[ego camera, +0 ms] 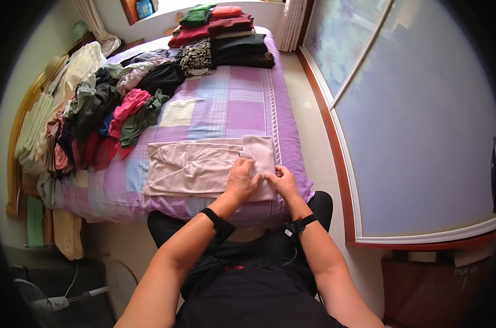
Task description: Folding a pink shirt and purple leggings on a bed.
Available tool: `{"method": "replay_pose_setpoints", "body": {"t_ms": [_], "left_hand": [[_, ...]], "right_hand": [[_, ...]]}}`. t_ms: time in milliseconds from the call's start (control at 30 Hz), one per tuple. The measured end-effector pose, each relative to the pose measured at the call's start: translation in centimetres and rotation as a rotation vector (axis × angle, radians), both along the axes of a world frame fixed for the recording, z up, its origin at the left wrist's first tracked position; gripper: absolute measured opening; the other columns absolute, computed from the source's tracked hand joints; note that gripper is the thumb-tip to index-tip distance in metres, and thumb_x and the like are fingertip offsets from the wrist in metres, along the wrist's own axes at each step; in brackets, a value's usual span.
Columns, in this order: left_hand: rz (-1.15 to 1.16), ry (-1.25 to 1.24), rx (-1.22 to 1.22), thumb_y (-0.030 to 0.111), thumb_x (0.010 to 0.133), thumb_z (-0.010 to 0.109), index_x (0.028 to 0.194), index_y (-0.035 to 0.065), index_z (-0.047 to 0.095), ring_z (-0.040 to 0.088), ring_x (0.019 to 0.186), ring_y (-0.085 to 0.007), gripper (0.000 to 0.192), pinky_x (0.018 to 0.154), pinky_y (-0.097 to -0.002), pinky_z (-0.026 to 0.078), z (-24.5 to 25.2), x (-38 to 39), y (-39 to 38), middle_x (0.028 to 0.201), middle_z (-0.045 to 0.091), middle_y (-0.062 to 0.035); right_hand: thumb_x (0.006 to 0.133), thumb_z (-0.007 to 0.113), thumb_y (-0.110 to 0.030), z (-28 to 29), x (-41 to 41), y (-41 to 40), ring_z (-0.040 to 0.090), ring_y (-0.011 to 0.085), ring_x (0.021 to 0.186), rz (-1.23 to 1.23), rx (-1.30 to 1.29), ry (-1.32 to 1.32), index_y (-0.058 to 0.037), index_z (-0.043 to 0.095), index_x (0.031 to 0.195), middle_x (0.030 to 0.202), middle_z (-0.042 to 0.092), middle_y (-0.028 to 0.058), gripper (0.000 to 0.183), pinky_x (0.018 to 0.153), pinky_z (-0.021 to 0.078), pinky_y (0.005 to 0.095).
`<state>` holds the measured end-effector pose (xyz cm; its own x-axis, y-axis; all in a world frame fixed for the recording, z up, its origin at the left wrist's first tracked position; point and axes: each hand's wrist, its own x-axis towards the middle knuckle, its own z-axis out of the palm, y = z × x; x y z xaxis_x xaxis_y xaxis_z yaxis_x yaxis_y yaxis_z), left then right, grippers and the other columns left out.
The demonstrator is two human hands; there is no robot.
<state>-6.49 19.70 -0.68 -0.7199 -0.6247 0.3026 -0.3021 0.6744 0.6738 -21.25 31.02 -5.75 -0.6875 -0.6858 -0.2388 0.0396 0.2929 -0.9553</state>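
Observation:
A pale pink garment (pixel 190 168) lies folded into a long rectangle near the close edge of the bed, with creases across its left part and a smoother folded band at its right end. My left hand (pixel 242 176) rests on it beside the inner edge of that band, fingers bent and thumb pointing right. At the band's right part is my right hand (pixel 282 179), its thumb on the cloth and its fingers curled at the outer edge. Whether either hand pinches the fabric is hard to tell.
A plaid bedspread (pixel 248 98) covers the bed. Loose clothes (pixel 96 110) lie heaped at the left, and folded clothes (pixel 239 45) are stacked at the far end. A sliding-door wardrobe (pixel 416 135) stands at the right, across a strip of tiled floor (pixel 309 119).

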Motion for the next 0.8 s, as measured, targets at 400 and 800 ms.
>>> {"method": "replay_pose_setpoints", "body": {"t_ms": [400,800], "left_hand": [[0.149,0.175,0.165,0.013,0.092,0.074,0.119,-0.0011,0.066,0.065,0.1,-0.0291,0.032,0.087,-0.0396,0.053,-1.4,3.8,-1.9,0.113,0.066,-0.0167],[0.031,0.513,1.38,0.014,0.094,0.074,0.123,0.0015,0.065,0.069,0.091,-0.0144,0.033,0.079,-0.0293,0.057,-0.7,14.0,-8.5,0.107,0.072,-0.0071]], "right_hand": [[0.09,0.075,-0.017,6.4,4.5,-1.3,0.065,0.0176,0.104,0.145,-0.207,0.013,-0.0021,0.056,0.132,0.124,0.064,0.0124,0.048,0.091,0.0543,0.0317],[0.084,0.067,-0.004,7.6,12.1,-8.5,0.064,0.0287,0.111,0.56,-0.424,0.526,-0.0071,0.071,0.113,0.118,0.066,0.0104,0.029,0.095,0.0516,0.0376]]}}
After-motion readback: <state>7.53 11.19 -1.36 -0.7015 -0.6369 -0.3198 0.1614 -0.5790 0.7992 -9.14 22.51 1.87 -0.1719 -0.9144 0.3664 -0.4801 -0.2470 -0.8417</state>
